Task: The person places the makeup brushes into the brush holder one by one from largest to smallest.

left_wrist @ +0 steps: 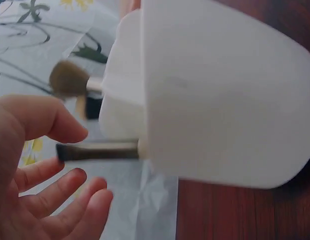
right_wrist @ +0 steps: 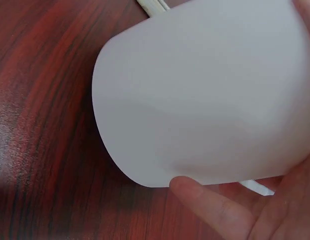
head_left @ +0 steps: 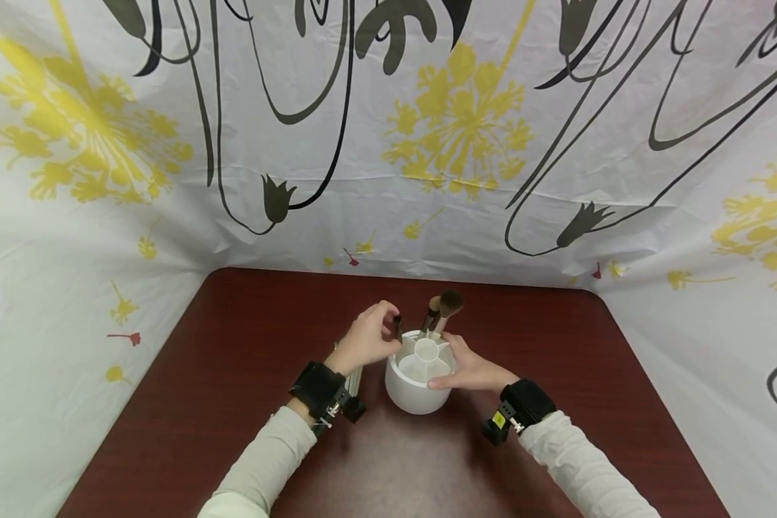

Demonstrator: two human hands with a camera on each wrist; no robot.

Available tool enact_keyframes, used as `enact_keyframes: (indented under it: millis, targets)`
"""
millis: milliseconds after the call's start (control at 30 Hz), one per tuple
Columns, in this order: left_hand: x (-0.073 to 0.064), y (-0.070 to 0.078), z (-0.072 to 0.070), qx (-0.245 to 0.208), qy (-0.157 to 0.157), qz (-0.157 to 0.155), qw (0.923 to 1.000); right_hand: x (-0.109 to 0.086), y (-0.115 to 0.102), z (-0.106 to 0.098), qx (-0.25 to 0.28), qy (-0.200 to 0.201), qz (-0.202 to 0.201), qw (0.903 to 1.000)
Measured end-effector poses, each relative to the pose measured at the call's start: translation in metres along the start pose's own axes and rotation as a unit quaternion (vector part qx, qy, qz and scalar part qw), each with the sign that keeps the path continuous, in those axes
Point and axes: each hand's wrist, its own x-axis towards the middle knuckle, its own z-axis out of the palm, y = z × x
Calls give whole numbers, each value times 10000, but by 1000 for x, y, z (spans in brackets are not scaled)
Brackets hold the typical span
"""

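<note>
Cup: a white, round, smooth-walled organizer (head_left: 416, 397) stands upright on the dark red wood-grain table (head_left: 246, 324), mouth up, its long axis vertical.
Small brush: a slim brush with a dark flat tip and dark metallic shaft (left_wrist: 102, 151) rises from the cup's left side, tip up, long axis nearly upright.
Left hand: its thumb and fingers (head_left: 367, 338) stand apart around the small brush; contact is unclear.
Right hand: its fingers and thumb (head_left: 469, 368) grip the cup's right side, thumb at the near rim.
Large brush: a fluffy brown-headed brush (head_left: 450, 303) stands in the far right part, head up, leaning right.
Black-collared brush: a tan-tipped brush (head_left: 431, 311) stands just left of it, tip up, tilted slightly right.
</note>
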Motion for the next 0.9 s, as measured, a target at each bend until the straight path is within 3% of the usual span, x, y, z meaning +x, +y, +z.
enact_keyframes:
  millis: [167,300,567,700,900]
  targets:
    - [-1,-18,-15,108,360,-464,9982,-5,2,-2,-92,-48,-302,9995]
    - [-4,-34,-25,280,562,-774,9950,-12,9,-3,144,-132,-338,9992]
    - [-9,-55,-35,353,464,-1166,9915,-5,20,3,453,101,-926,9946]
    - [-13,-62,-36,392,404,-1286,9901,1,21,5,580,197,-932,9938]
    - [-17,-76,-34,399,311,-1437,9883,4,21,5,826,-145,-798,9933]
